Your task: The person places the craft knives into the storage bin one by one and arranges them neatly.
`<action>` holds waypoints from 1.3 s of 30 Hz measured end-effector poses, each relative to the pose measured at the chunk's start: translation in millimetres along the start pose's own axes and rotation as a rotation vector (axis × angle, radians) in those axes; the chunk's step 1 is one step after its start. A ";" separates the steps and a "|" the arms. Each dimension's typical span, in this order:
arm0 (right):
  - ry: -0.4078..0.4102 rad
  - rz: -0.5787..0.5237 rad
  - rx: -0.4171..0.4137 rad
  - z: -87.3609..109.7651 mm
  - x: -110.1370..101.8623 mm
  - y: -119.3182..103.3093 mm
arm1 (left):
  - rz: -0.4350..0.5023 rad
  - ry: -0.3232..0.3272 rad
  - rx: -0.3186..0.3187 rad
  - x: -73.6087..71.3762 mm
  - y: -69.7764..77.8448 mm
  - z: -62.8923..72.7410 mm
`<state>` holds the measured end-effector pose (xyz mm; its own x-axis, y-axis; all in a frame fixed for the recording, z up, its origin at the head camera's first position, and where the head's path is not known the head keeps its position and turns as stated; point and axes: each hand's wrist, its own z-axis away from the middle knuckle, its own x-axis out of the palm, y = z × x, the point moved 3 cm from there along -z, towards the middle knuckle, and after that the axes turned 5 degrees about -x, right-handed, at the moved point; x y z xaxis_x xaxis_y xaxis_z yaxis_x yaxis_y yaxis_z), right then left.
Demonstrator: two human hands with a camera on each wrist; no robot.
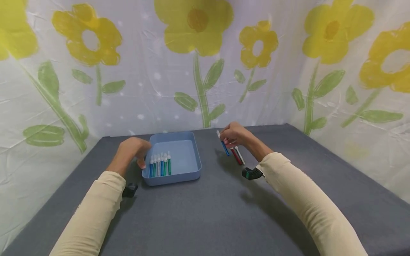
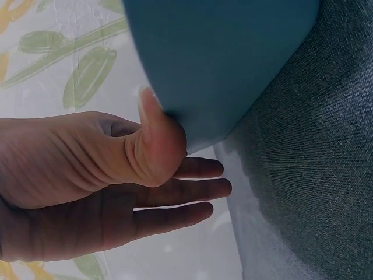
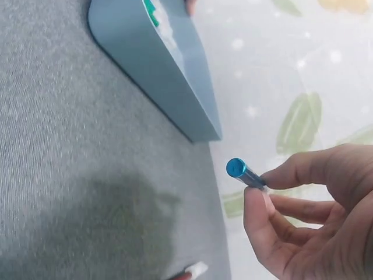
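Observation:
A blue tray (image 1: 184, 176) stands on the table, with a row of blue and green white-capped markers (image 1: 161, 164) along its left part. My left hand (image 1: 134, 149) pinches the tray's left wall; in the left wrist view the thumb (image 2: 160, 143) lies against the wall's outside and the other fingers stretch beyond it. To the right of the tray, my right hand (image 1: 235, 134) holds a blue marker (image 3: 238, 168) between thumb and fingers, raised off the table. Below that hand lie a red marker (image 1: 236, 156) and a marker with a dark barrel (image 1: 240, 156), side by side.
The grey tabletop (image 1: 198, 220) reaches to a white curtain (image 1: 137, 81) with yellow flowers at the back and sides. A black wrist device (image 1: 251, 174) sits at the right wrist, another wrist device (image 1: 129, 190) at the left.

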<state>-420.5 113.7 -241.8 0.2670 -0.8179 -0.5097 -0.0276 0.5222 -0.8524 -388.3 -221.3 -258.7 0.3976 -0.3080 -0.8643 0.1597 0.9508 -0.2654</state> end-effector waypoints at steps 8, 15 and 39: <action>-0.024 0.008 -0.026 -4.1 19.4 -11.4 | 0.125 -0.056 -0.068 5.9 -8.7 -10.3; -0.036 0.004 -0.032 -4.0 27.5 -13.8 | 0.031 -0.043 -0.055 8.3 -5.5 -22.1; -0.088 -0.051 -0.059 -7.9 78.7 -32.8 | 0.096 -0.015 -0.025 6.5 -2.5 -9.7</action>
<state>-406.2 30.3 -254.9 0.3532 -0.8173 -0.4554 -0.0679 0.4631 -0.8837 -394.8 -225.3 -267.7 0.4232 -0.2157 -0.8800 0.0978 0.9764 -0.1924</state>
